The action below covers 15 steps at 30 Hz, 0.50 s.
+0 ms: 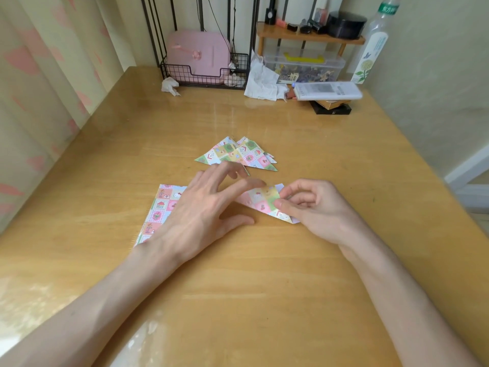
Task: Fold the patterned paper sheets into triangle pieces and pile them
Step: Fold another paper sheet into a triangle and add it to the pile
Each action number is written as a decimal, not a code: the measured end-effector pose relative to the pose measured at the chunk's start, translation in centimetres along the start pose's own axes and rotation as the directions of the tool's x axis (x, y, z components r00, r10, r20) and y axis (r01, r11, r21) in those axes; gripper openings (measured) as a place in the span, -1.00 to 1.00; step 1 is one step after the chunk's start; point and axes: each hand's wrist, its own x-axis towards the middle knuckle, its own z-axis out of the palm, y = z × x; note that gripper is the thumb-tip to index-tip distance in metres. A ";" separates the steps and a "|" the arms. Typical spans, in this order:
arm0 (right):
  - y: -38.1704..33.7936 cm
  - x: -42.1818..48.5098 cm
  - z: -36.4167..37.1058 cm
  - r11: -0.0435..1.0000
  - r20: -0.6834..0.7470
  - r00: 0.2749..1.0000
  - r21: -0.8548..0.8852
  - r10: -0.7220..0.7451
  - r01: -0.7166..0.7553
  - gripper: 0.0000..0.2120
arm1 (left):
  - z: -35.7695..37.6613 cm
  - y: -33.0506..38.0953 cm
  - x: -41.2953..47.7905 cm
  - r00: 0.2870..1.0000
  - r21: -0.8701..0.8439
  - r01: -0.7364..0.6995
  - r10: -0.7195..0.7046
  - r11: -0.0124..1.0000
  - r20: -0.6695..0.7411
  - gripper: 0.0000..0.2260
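Observation:
A pile of folded patterned triangles [238, 154] lies at the middle of the wooden table [264, 287]. Nearer to me, a partly folded patterned piece [260, 201] lies flat between my hands. My right hand [312, 207] pinches its right end with thumb and fingers. My left hand [203, 210] hovers spread over its left end, with the index fingertip touching the paper's top edge. Under my left hand and wrist lies a stack of flat patterned sheets [161, 210], mostly hidden.
At the table's back stand a black wire basket [206, 72] holding a pink case, crumpled tissues [262, 80], a clear storage box [304, 66], a remote [328, 90] on small boxes, a tall bottle [373, 46] and a small wooden shelf [309, 35]. A curtain hangs at the left.

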 end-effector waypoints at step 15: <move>0.2 -0.7 -2.4 0.854 0.328 0.905 -0.352 -0.270 0.382 -0.46 | -0.5 -0.2 -0.2 0.973 0.073 0.064 -0.046 0.995 -0.227 -0.84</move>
